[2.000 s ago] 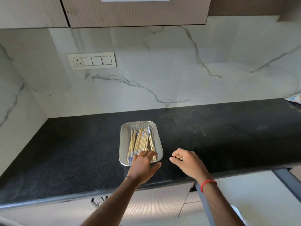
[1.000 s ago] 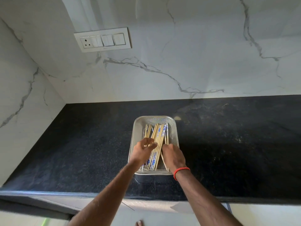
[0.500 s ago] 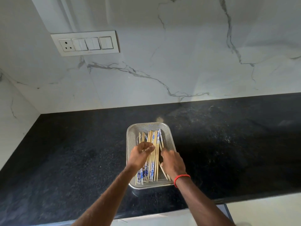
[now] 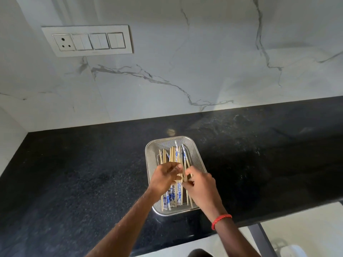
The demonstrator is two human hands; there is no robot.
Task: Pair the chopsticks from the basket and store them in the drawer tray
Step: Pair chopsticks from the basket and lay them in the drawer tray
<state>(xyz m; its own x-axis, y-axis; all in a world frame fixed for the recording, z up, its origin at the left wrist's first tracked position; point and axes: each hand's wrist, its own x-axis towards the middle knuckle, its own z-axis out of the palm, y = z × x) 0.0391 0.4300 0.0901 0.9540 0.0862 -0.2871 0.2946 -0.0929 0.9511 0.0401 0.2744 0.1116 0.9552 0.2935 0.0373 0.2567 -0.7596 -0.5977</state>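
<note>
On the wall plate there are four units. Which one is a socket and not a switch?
The leftmost unit of the plate: it has three round holes, while the other three are flat switches.

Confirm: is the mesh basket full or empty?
Partly full: many chopsticks, plain and blue-patterned, lie lengthwise in the mesh basket. The left hand and right hand each pinch some.
</note>
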